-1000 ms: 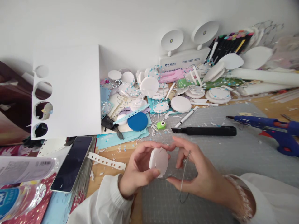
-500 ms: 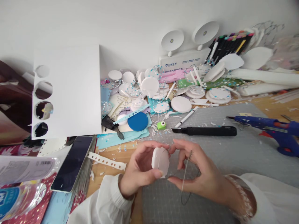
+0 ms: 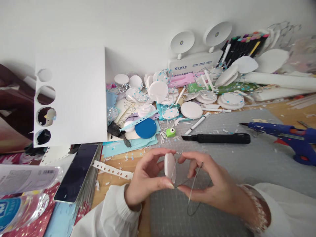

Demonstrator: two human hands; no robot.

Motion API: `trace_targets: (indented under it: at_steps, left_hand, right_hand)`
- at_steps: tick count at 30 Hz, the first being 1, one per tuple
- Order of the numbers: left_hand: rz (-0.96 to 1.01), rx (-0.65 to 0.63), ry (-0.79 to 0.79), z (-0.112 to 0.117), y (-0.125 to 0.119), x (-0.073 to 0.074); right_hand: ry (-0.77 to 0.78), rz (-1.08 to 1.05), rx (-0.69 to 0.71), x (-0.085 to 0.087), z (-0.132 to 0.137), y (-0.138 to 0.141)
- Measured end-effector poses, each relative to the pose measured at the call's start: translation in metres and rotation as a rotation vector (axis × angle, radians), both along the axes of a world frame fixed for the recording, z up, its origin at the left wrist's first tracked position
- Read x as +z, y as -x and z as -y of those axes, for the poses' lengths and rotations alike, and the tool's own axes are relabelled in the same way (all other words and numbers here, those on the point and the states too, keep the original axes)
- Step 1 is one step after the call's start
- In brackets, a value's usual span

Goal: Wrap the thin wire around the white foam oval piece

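Observation:
My left hand (image 3: 145, 179) pinches a white foam disc (image 3: 170, 165) between thumb and fingers, holding it nearly edge-on above the grey cutting mat (image 3: 234, 171). My right hand (image 3: 212, 184) is closed beside it, its fingertips at the disc's rim. That hand holds a thin wire (image 3: 194, 187) that runs along the disc's edge and loops down below the palm. Both wrists wear white sleeves, and a bead bracelet shows on the right wrist.
A black utility knife (image 3: 217, 138) and a blue glue gun (image 3: 286, 135) lie on the mat. White foam discs (image 3: 158, 90) and paper scraps are piled at the back. A white board (image 3: 71, 95) with round holes stands left, near a phone (image 3: 76, 171) and a water bottle (image 3: 19, 207).
The foam disc has turned from showing its flat face to nearly edge-on. My right fingers have shifted along its rim, and the wire loop has swung slightly lower.

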State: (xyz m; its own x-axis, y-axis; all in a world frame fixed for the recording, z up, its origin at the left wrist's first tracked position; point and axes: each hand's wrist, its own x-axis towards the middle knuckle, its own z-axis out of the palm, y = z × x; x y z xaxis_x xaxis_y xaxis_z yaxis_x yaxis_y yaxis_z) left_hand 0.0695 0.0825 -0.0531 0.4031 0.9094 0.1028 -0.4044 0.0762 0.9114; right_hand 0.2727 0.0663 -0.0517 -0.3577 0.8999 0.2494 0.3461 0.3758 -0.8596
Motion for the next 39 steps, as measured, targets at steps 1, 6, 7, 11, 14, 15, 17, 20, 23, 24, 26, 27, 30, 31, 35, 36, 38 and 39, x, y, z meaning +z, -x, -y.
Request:
trace_targets:
  at_steps: [1,6,7,11,14,15,17,20,23,24,26,27,30,31,35,36,38,39]
  left_hand:
    - [-0.004,-0.009,-0.006,0.0,0.0,0.001]
    - [-0.01,-0.082,0.009,-0.001,0.002,0.004]
    - [-0.008,-0.09,0.018,-0.001,0.002,0.004]
    - [-0.011,-0.091,0.024,-0.001,0.002,0.004]
    - [-0.005,-0.064,0.009,-0.001,0.001,0.006]
    - [-0.004,-0.056,0.008,-0.001,0.0,0.007]
    - [-0.012,-0.044,0.015,0.0,0.0,0.009]
    - [-0.025,-0.046,0.043,0.002,0.0,0.008]
    - [-0.012,-0.068,0.059,0.002,0.0,0.006]
    - [-0.008,-0.073,0.06,0.002,0.0,0.005]
    - [-0.006,-0.079,0.066,0.001,-0.001,0.005]
    - [-0.01,-0.082,0.074,0.0,-0.001,0.005]
    - [-0.019,-0.065,0.097,-0.001,-0.001,0.006]
    - [-0.015,-0.054,0.111,-0.001,-0.001,0.007]
    - [0.061,-0.074,0.236,-0.001,0.003,0.007]
    - [0.077,-0.084,0.271,-0.001,0.003,0.006]
    - [0.085,-0.101,0.315,-0.001,0.004,0.005]
    - [0.086,-0.115,0.329,-0.001,0.004,0.005]
  right_hand:
    - [-0.009,0.016,0.006,0.0,0.0,0.0]
    - [-0.088,0.046,0.074,0.002,-0.002,0.0]
    - [-0.101,0.043,0.087,0.002,-0.003,0.0]
    - [-0.139,0.039,0.113,0.003,-0.004,-0.001]
    - [-0.15,0.053,0.111,0.003,-0.004,-0.001]
    - [-0.152,0.056,0.11,0.003,-0.004,0.0]
    - [-0.167,0.051,0.109,0.002,-0.003,0.0]
    - [-0.189,0.038,0.118,-0.001,-0.004,0.0]
    - [-0.203,0.035,0.119,-0.004,-0.005,-0.001]
    - [-0.212,0.033,0.114,-0.005,-0.005,-0.001]
    - [-0.228,0.031,0.11,-0.007,-0.005,-0.002]
    - [-0.234,0.031,0.11,-0.007,-0.005,-0.002]
    - [-0.204,0.046,0.107,-0.004,-0.005,-0.002]
    - [-0.181,0.051,0.103,-0.003,-0.004,-0.002]
    - [-0.132,0.018,0.059,0.003,-0.004,-0.003]
    - [-0.138,-0.004,0.05,0.004,-0.004,-0.003]
    - [-0.132,-0.055,0.056,0.006,-0.004,-0.004]
    - [-0.112,-0.079,0.065,0.006,-0.004,-0.004]
